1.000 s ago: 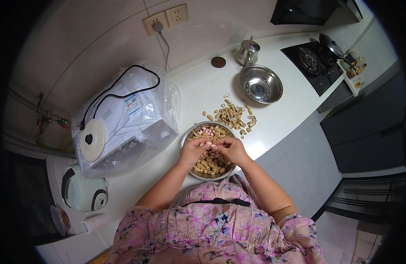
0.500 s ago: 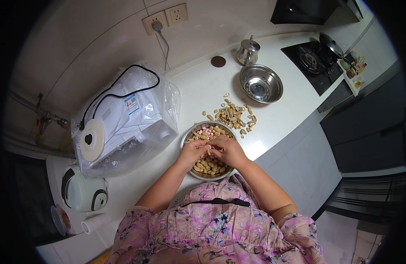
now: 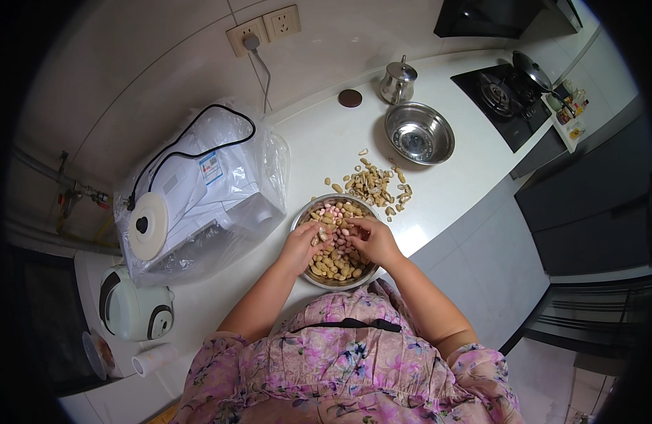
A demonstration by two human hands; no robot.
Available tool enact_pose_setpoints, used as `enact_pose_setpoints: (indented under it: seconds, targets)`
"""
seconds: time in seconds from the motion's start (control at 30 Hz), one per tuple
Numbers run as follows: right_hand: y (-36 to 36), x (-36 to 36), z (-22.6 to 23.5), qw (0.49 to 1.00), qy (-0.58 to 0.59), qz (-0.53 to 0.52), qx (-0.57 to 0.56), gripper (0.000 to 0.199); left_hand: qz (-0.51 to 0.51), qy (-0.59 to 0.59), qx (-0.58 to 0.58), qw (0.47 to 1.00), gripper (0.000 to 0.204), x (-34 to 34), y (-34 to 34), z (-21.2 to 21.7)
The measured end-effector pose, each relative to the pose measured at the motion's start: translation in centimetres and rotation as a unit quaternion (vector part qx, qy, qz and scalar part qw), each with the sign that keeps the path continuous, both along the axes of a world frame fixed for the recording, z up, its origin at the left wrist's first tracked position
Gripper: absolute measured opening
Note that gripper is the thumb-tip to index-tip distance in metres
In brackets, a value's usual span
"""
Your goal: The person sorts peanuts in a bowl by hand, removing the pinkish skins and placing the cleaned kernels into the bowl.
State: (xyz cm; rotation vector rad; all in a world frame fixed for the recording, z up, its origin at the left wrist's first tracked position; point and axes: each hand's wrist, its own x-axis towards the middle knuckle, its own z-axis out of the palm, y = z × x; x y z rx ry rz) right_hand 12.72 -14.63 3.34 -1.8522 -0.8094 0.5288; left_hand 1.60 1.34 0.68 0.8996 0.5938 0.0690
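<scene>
A steel bowl (image 3: 300,274) in front of me holds unshelled peanuts (image 3: 334,266) and loose pink peanut kernels (image 3: 331,211). Over its left side is my left hand (image 3: 300,249), its fingers closed on a split peanut shell (image 3: 320,235). My right hand (image 3: 375,242) hovers above the bowl's right side, thumb and forefinger bent together around a pink kernel at their tips. A gap over the peanuts separates the two hands. Just beyond the bowl, a loose pile of peanut shells (image 3: 372,184) lies on the white counter (image 3: 315,148).
An empty steel basin (image 3: 419,134), a lidded metal pot (image 3: 399,81) and a dark round lid (image 3: 350,98) stand farther back. A plastic-wrapped white appliance (image 3: 206,187) fills the left, with a rice cooker (image 3: 134,302) nearer. A gas stove (image 3: 501,99) is at far right.
My hands were together over the bowl, fingers meeting at a peanut. Now they are apart, with opened shell showing in the left and more kernels visible between them.
</scene>
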Motion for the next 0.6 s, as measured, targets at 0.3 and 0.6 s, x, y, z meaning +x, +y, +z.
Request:
enact_pose_setpoints:
  seconds: [0.3,0.6]
  targets:
    - [1.5,-1.4,-0.5,0.994,-0.079,0.056,0.059,0.028,-0.035,-0.022,-0.137,0.990,0.037,0.3,-1.0,-2.0]
    - [1.3,-1.1,-2.3,0.996,-0.039,0.074,-0.012,0.020,-0.007,-0.011,-0.143,0.990,0.054,1.0,-2.2,-0.6]
